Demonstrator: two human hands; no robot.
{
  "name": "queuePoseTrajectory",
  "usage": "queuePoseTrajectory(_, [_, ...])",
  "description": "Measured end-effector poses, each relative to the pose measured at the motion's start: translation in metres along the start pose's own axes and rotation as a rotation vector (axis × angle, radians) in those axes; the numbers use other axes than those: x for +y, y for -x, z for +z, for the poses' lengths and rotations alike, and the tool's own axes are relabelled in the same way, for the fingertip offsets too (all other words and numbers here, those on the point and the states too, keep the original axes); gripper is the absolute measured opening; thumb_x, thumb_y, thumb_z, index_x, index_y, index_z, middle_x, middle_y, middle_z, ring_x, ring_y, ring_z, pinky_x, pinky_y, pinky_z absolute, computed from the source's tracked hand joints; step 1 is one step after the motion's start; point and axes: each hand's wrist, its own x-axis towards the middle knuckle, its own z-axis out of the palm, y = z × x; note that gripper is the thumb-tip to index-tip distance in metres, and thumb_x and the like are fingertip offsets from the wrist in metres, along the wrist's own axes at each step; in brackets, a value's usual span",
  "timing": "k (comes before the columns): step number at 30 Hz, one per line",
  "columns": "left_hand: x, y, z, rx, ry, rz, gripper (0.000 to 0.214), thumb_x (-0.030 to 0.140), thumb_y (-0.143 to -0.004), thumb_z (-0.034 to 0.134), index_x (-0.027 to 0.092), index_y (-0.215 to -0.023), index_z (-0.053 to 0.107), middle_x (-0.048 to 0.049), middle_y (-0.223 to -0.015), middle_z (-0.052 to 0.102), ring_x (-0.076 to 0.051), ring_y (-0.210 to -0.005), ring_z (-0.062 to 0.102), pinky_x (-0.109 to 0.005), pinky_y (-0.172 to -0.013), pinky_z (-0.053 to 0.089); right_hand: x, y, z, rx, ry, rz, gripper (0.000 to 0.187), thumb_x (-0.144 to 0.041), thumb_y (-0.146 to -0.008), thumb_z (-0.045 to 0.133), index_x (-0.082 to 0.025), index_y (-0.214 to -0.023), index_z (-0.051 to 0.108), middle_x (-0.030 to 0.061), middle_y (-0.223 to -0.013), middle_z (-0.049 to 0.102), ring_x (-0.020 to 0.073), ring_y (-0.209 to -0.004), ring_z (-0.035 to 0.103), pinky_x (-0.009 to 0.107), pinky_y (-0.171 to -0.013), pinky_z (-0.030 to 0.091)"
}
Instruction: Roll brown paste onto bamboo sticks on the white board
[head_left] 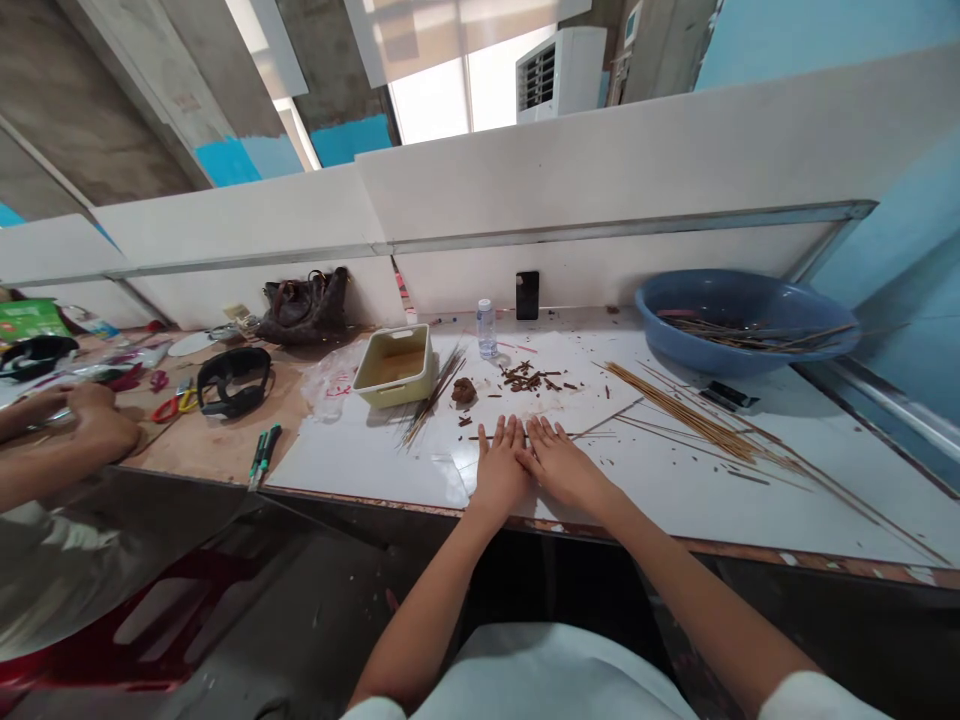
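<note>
Side by side on the white board, my left hand and my right hand lie palm down with fingers stretched out. A thin brown stick passes under the fingers of both hands; most of it is hidden there. Just beyond my left fingertips sits a dark brown lump that looks like clay or paste. Short brown pieces are scattered ahead of my right hand. To the right lies a bundle of thin tan sticks, with several loose brown sticks around it.
A pale green tub holds brownish liquid, beside dark thin sticks. A bottle and a phone stand behind. At right is a blue basin with sticks. Green-handled cutters lie left, near another person's hands.
</note>
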Motion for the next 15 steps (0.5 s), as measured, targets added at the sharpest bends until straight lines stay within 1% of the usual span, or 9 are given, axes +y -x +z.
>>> queuePoseTrajectory(2, [0.001,-0.001,0.005,-0.027,0.004,0.005,0.065,0.034,-0.116,0.031,0.013,-0.177,0.034,-0.0107,-0.184,0.029,-0.030,-0.174,0.022,-0.065,-0.142,0.014,-0.004,0.000,0.002,-0.009,-0.015,0.006,0.091,-0.065,-0.115,0.015,0.001,-0.176,0.027,0.0231,-0.184,0.021,0.0315,-0.175,0.014,0.053,-0.142,0.014])
queuePoseTrajectory(4, [0.001,0.008,0.013,-0.003,0.012,0.013,0.065,0.035,-0.116,0.031,0.013,-0.177,0.033,-0.0110,-0.184,0.031,-0.029,-0.174,0.024,-0.063,-0.143,0.014,-0.004,0.008,0.010,0.007,-0.027,-0.010,0.094,-0.069,-0.114,0.014,0.000,-0.176,0.027,0.0223,-0.185,0.020,0.0309,-0.175,0.013,0.052,-0.142,0.014])
queuePoseTrajectory(7, [-0.001,0.022,0.022,0.034,0.024,0.038,0.065,0.036,-0.116,0.033,0.015,-0.177,0.033,-0.0107,-0.184,0.031,-0.028,-0.174,0.025,-0.061,-0.143,0.016,-0.001,0.018,0.020,0.018,-0.040,-0.030,0.097,-0.073,-0.113,0.012,-0.001,-0.177,0.028,0.0213,-0.185,0.019,0.0303,-0.175,0.016,0.051,-0.142,0.014])
queuePoseTrajectory(8, [-0.001,0.022,0.022,0.032,0.026,0.037,0.066,0.037,-0.116,0.033,0.015,-0.178,0.033,-0.0107,-0.184,0.030,-0.028,-0.174,0.024,-0.061,-0.143,0.017,0.000,0.017,0.020,0.012,-0.040,-0.026,0.098,-0.073,-0.113,0.012,-0.001,-0.176,0.028,0.0217,-0.185,0.019,0.0304,-0.174,0.016,0.051,-0.142,0.014])
queuePoseTrajectory(10, [-0.002,0.014,0.018,-0.005,0.030,0.012,0.066,0.035,-0.115,0.033,0.013,-0.177,0.033,-0.0110,-0.184,0.030,-0.029,-0.174,0.023,-0.060,-0.143,0.018,0.000,0.010,0.015,-0.009,-0.038,-0.006,0.097,-0.071,-0.113,0.011,0.001,-0.176,0.029,0.0232,-0.184,0.021,0.0308,-0.174,0.017,0.051,-0.142,0.015])
queuePoseTrajectory(13, [-0.002,-0.004,0.007,-0.061,0.043,-0.032,0.066,0.032,-0.115,0.030,0.012,-0.177,0.032,-0.0104,-0.185,0.028,-0.028,-0.175,0.021,-0.061,-0.143,0.014,0.000,-0.005,0.002,-0.025,-0.026,0.025,0.093,-0.067,-0.114,0.012,0.001,-0.176,0.028,0.0230,-0.184,0.021,0.0309,-0.174,0.017,0.052,-0.142,0.015])
queuePoseTrajectory(15, [-0.003,-0.006,0.004,-0.074,0.045,-0.042,0.065,0.032,-0.115,0.028,0.013,-0.178,0.032,-0.0095,-0.185,0.028,-0.027,-0.175,0.020,-0.061,-0.143,0.012,0.000,-0.006,0.000,-0.021,-0.017,0.025,0.092,-0.066,-0.115,0.012,0.000,-0.176,0.028,0.0222,-0.185,0.020,0.0305,-0.174,0.017,0.050,-0.142,0.015])
